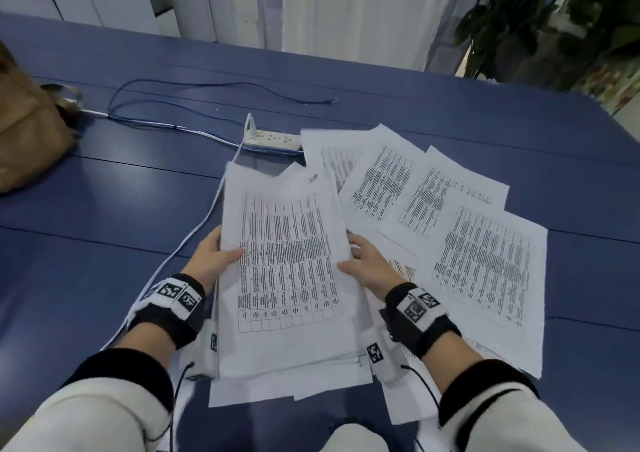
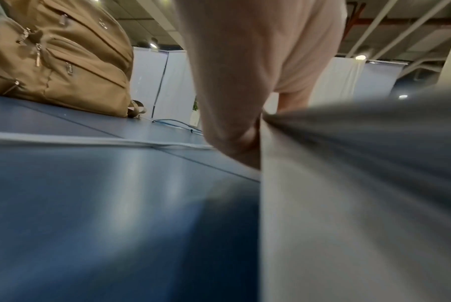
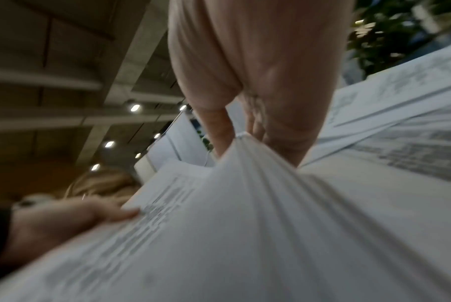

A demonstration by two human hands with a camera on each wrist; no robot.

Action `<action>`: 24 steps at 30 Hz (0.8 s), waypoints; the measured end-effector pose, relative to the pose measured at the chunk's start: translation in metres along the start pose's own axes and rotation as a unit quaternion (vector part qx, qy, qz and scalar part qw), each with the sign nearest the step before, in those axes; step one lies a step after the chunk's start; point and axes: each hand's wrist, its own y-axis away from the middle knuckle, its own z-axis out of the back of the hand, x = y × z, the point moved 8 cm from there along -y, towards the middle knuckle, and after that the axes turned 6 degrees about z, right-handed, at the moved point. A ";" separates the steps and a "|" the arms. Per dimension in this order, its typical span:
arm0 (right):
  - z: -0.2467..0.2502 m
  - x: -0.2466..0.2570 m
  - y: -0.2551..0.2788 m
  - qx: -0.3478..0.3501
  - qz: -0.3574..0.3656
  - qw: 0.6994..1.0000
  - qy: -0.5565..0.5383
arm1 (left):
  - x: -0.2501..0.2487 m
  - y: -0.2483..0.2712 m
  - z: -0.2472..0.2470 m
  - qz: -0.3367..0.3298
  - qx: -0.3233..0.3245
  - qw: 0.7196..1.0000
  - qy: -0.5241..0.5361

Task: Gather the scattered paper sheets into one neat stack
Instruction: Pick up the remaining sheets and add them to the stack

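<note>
Blue panelled table [image 1: 104,244], white partitions behind; plant [image 1: 554,19] upper right, tan backpack [image 1: 27,133] at left edge, power strip [image 1: 272,139] and cables mid-frame. Printed sheets [image 1: 485,244] fanned right of centre, covered in dense tables. Centre frame: paper stack [image 1: 287,261], edges uneven, gripped by left hand [image 1: 214,254] and right hand [image 1: 367,264], thumbs on top.

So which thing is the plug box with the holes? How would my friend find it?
Start at the big blue table and look past the far edge of the spread-out paper sheets. The white power strip lies there, by the top corner of the sheets. It is the only hard white bar with rows of holes and a cable.
</note>
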 end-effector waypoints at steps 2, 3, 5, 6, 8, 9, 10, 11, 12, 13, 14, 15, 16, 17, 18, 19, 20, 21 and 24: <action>-0.007 -0.001 0.000 -0.022 0.026 0.998 0.046 | 0.019 -0.002 -0.002 0.045 -0.001 0.999 -0.023; -0.008 -0.001 0.002 -0.034 0.036 0.997 0.052 | 0.026 -0.001 -0.003 0.064 0.002 0.998 -0.021; -0.009 0.002 0.003 -0.037 0.069 0.996 0.048 | 0.035 0.000 -0.004 0.078 -0.008 0.997 -0.005; -0.009 0.005 0.003 -0.032 0.083 0.995 0.035 | 0.036 0.000 -0.002 0.073 -0.020 0.997 0.000; -0.006 0.006 0.004 -0.024 0.085 0.996 0.018 | 0.033 -0.001 0.000 0.053 -0.043 0.998 0.013; -0.004 0.002 0.004 -0.018 0.069 0.997 0.025 | 0.030 -0.001 0.000 0.044 -0.049 0.998 0.024; 0.000 -0.006 0.002 -0.011 0.049 0.998 0.044 | 0.026 -0.002 0.002 0.036 -0.056 0.997 0.032; 0.005 -0.016 0.001 -0.003 0.028 0.997 0.076 | 0.022 -0.003 0.004 0.027 -0.059 0.997 0.033; 0.011 -0.025 -0.001 0.007 0.014 0.993 0.120 | 0.019 -0.003 0.007 0.020 -0.063 0.997 0.034; 0.017 -0.032 -0.003 0.020 0.009 0.986 0.168 | 0.015 -0.004 0.009 0.013 -0.061 0.997 0.039; 0.023 -0.038 -0.005 0.036 0.012 0.974 0.221 | 0.013 -0.004 0.012 0.011 -0.062 0.997 0.045; 0.027 -0.044 -0.007 0.052 0.015 0.959 0.280 | 0.010 -0.003 0.014 0.009 -0.062 0.997 0.053; 0.031 -0.047 -0.008 0.063 0.022 0.940 0.335 | 0.008 -0.003 0.018 0.008 -0.062 0.996 0.064; 0.035 -0.048 -0.009 0.063 0.030 0.923 0.378 | 0.006 -0.004 0.021 0.004 -0.062 0.995 0.077; 0.039 -0.049 -0.008 0.057 0.037 0.911 0.406 | 0.006 -0.004 0.024 0.001 -0.063 0.994 0.087; 0.043 -0.049 -0.008 0.048 0.040 0.908 0.415 | 0.005 -0.004 0.027 -0.005 -0.060 0.993 0.098; 0.047 -0.048 -0.008 0.036 0.040 0.910 0.411 | 0.005 -0.005 0.030 -0.008 -0.060 0.992 0.107; 0.051 -0.048 -0.008 0.025 0.036 0.915 0.401 | 0.006 -0.005 0.033 -0.009 -0.059 0.992 0.113; 0.060 -0.047 -0.008 0.002 0.018 0.923 0.384 | 0.007 -0.006 0.041 -0.021 -0.042 0.990 0.131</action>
